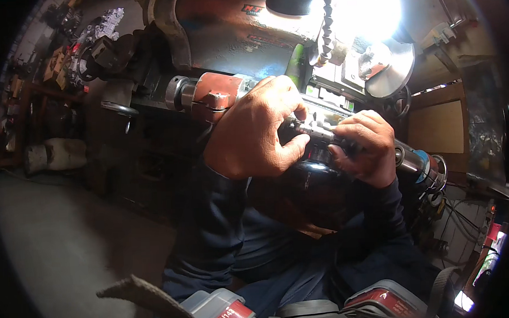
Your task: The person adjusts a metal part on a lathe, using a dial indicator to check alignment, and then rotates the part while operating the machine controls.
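Observation:
My left hand (259,128) reaches over from the left, thumb and fingertips closed on one end of a small metal cylindrical part (318,134). At its other end, the fingers of my right hand (370,142) are bent round and pinched together. The part has small raised pieces on top, and much of it is hidden by my fingers; whether it is fixed to the machine I cannot tell. Below it sits a glossy black rounded piece (311,176). Beside my left hand is a worn red-brown clamp block (212,93) with a knurled metal collar (176,93).
A bright lamp (372,12) glares above, over a grey disc (396,70) at the upper right. A metal cylinder (410,160) extends past my right hand. A handwheel (118,109) juts out at the left. Respirator cartridges (229,311) show along the lower edge.

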`<state>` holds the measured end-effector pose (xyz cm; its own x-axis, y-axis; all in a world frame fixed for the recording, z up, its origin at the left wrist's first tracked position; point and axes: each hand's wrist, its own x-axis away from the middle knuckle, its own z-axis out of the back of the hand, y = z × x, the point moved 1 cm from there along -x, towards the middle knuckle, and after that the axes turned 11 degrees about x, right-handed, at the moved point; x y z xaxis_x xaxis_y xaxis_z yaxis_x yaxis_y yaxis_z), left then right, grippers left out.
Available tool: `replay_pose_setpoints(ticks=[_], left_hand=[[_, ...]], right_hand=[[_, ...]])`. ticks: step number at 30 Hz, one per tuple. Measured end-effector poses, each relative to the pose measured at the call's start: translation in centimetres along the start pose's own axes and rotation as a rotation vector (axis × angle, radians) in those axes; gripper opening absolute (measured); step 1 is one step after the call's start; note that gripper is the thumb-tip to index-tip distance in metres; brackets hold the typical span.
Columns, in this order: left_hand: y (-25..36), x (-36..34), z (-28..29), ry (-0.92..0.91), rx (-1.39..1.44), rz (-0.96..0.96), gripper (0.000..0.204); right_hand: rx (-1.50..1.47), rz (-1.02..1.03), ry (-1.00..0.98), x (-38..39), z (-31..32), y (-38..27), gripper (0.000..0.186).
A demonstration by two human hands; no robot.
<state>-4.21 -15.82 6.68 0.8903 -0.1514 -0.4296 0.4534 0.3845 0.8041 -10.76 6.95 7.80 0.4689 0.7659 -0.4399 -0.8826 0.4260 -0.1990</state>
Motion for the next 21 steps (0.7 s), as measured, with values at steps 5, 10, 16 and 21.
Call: replay_pose_setpoints(ticks=[5, 10, 16, 21], left_hand=[[-0.19, 0.01, -0.12, 0.002, -0.011, 0.010, 0.025], [-0.19, -0.06, -0.31, 0.011, -0.020, 0.002, 0.025], [-0.06, -0.12, -0.28, -0.004, -0.012, 0.022, 0.026], [0.18, 0.04, -0.11, -0.006, -0.039, 0.011, 0.026]], right_hand=[[0.001, -0.010, 0.001, 0.08, -0.11, -0.03, 0.031], [0.004, -0.005, 0.003, 0.16, 0.06, 0.05, 0.031], [0.000, -0.014, -0.003, 0.25, 0.02, 0.07, 0.031], [-0.012, -0.008, 0.004, 0.17, -0.01, 0.02, 0.030]])
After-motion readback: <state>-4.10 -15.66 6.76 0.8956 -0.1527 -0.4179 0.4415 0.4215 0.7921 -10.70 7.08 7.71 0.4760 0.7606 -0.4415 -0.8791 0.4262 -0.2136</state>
